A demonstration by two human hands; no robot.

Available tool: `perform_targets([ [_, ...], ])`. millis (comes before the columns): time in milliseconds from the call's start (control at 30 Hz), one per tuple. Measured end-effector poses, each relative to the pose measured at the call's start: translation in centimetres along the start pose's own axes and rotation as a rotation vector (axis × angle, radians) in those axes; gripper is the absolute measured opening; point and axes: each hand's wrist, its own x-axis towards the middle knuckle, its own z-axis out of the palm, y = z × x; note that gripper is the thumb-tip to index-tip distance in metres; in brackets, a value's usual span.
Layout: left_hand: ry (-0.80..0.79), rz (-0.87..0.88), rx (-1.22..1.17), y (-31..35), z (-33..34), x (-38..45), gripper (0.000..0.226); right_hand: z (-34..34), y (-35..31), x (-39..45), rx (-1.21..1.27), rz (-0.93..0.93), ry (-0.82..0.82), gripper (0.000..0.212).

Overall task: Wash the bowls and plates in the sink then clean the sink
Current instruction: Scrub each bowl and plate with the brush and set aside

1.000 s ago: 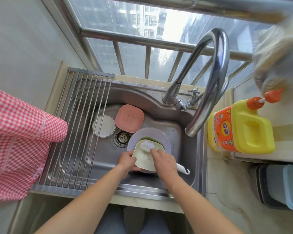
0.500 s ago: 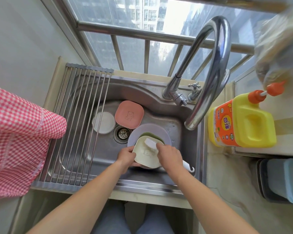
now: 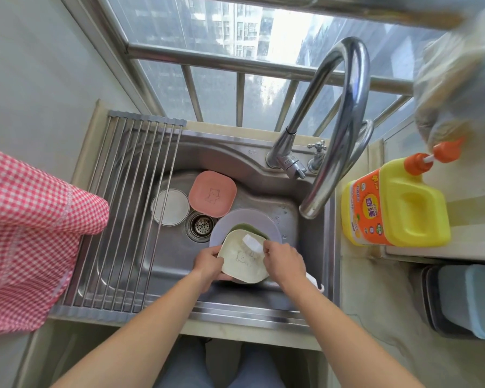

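Left hand (image 3: 207, 264) gripping cream plate (image 3: 242, 261), right hand (image 3: 283, 261) seemingly clutching brush (image 3: 253, 243)

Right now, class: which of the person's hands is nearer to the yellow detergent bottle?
Right. The right hand grips the brush over the cream plate, on the side toward the yellow detergent bottle. The left hand holds the plate's far edge, farther away.

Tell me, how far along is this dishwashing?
Early on. Nothing looks finished: the drying rack over the sink holds no dishes. In hand: the left hand holds a cream square plate while the right hand scrubs it with a white brush. Left: the pink square plate, white round plate, lavender plate and green dish beneath, then the sink.
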Motion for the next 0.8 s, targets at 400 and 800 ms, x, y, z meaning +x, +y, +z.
perform_targets([
  [400, 0.021, 0.0, 0.008, 0.5, 0.4, -0.4, 0.057, 0.6, -1.7, 0.6, 0.091, -0.025, -0.022, 0.015],
  [800, 0.023, 0.037, 0.043, 0.4, 0.7, -0.5, 0.059, 0.7, -1.8, 0.3, 0.124, 0.056, -0.036, 0.021],
])
